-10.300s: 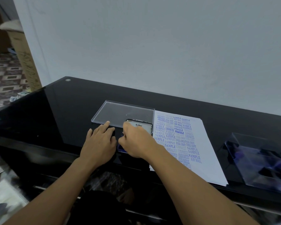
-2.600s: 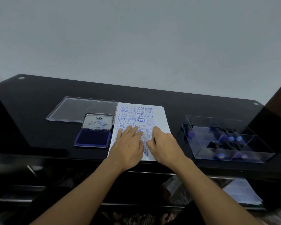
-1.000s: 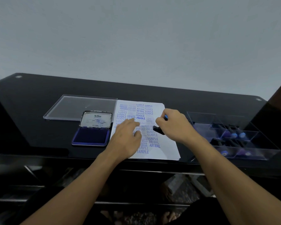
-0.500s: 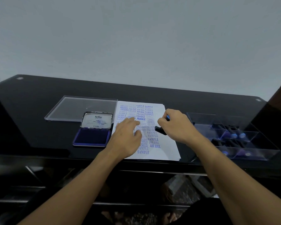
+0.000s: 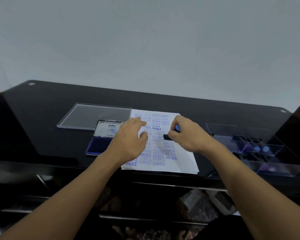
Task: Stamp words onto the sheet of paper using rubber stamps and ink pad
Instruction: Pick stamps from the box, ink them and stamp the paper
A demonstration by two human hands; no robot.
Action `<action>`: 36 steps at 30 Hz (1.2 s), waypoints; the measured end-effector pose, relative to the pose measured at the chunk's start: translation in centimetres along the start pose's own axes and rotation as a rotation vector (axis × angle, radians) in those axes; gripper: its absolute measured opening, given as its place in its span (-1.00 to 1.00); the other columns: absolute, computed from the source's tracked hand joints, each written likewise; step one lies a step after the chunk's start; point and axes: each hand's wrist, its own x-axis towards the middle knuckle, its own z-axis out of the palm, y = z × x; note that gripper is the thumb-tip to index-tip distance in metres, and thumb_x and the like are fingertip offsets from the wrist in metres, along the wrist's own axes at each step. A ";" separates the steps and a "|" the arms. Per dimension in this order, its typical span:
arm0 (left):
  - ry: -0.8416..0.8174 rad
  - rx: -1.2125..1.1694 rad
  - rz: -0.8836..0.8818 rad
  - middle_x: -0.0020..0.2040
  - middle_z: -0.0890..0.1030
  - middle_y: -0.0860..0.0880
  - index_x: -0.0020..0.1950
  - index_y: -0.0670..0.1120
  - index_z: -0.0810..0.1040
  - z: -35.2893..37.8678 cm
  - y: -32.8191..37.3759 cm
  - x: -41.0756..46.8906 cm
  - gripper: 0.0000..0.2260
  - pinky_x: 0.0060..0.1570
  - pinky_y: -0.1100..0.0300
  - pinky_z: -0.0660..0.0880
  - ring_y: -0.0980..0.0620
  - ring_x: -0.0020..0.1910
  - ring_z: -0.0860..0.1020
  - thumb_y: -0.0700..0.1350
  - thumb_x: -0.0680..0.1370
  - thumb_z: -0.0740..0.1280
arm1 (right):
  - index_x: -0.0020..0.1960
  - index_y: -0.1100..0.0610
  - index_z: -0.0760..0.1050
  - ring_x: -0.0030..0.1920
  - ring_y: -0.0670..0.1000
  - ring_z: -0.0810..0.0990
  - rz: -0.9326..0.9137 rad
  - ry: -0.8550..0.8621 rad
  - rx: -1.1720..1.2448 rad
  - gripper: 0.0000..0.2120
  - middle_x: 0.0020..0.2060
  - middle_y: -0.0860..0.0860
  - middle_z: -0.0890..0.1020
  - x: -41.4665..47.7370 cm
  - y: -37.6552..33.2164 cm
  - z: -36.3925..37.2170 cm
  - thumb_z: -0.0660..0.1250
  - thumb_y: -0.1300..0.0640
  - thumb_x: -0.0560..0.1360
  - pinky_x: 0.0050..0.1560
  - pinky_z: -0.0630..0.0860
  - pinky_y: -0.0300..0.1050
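Black glass makes up the long table (image 5: 42, 118) we lean over, set against a pale wall (image 5: 145, 40). On its right side stands a clear tray (image 5: 284, 170) with several compartments, where more stamps with blue tips (image 5: 260, 149) lie. Toward the left lies a clear flat lid (image 5: 87, 116), and just in front of it the ink pad (image 5: 100, 144) sits open, its blue pad toward us and its hinged cover, marked Artline, standing behind.

Between the ink pad and the tray lies our sheet of paper (image 5: 184, 163), reaching to the table's near edge. It is crowded with blue words: SAMPLE, AIR MAIL, FRAGILE, EXPRESS, AMENDED. Many prints are faint and some we cannot read.

Our left hand (image 5: 130, 142) rests over the left part of the sheet, fingers loosely spread and holding nothing, its outer edge overlapping the ink pad's cover in our view. Our right hand (image 5: 187, 135) is over the middle right of the sheet, fingers curled around a rubber stamp (image 5: 170, 136), whose black base is at the paper and whose blue top shows above our thumb.
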 end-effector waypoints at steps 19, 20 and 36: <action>0.124 0.092 -0.230 0.47 0.40 -0.04 0.40 -0.09 0.47 -7.3 -9.7 -2.2 -0.65 0.29 0.24 0.20 0.02 0.47 0.30 -0.13 0.61 0.20 | -0.03 0.07 0.50 -0.18 -0.12 0.49 -0.306 -0.122 -0.042 -0.98 -0.10 -0.06 0.54 3.9 -10.1 6.7 0.33 0.13 0.56 -0.29 0.37 -0.28; 0.127 0.101 -0.241 0.47 0.39 -0.05 0.41 -0.10 0.46 -7.4 -10.0 -2.2 -0.64 0.34 0.21 0.21 0.02 0.47 0.30 -0.13 0.61 0.20 | -0.03 0.07 0.50 -0.20 -0.14 0.47 -0.319 -0.131 -0.045 -0.98 -0.13 -0.08 0.52 4.0 -10.4 7.0 0.33 0.13 0.56 -0.30 0.35 -0.28; 0.065 0.243 -0.231 0.59 0.19 -0.02 0.52 0.03 0.35 -7.0 -13.6 -2.8 -0.60 0.52 -0.17 -0.01 -0.07 0.58 0.08 -0.05 0.67 0.13 | -0.07 0.02 0.44 -0.18 -0.03 0.52 -0.339 -0.233 -0.107 -0.94 -0.11 0.00 0.56 5.3 -12.8 9.7 0.32 0.13 0.53 -0.23 0.45 -0.12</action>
